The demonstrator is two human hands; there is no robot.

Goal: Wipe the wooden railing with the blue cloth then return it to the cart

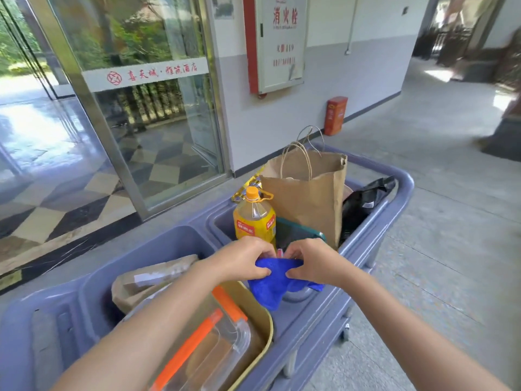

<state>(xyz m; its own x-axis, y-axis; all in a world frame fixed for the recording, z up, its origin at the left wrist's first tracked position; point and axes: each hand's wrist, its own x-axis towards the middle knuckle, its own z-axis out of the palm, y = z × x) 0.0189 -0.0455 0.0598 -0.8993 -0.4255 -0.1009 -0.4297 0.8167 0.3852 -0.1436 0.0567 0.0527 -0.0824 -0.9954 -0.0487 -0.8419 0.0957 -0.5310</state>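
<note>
The blue cloth [275,283] is bunched over the middle of the grey-blue plastic cart [315,314], hanging down toward its divider. My left hand [242,259] grips the cloth's left top edge. My right hand [311,262] grips its right top edge, close beside the left. Dark wooden railing [451,42] shows blurred at the far end of the corridor, top right.
In the cart stand a yellow oil bottle [255,218], a brown paper bag [308,193], a black bag [363,204], a green tray [296,231], a clear orange-lidded box [203,342] and a wrapped parcel [149,280]. Glass doors [135,108] stand left, a red extinguisher box [335,115] by the wall.
</note>
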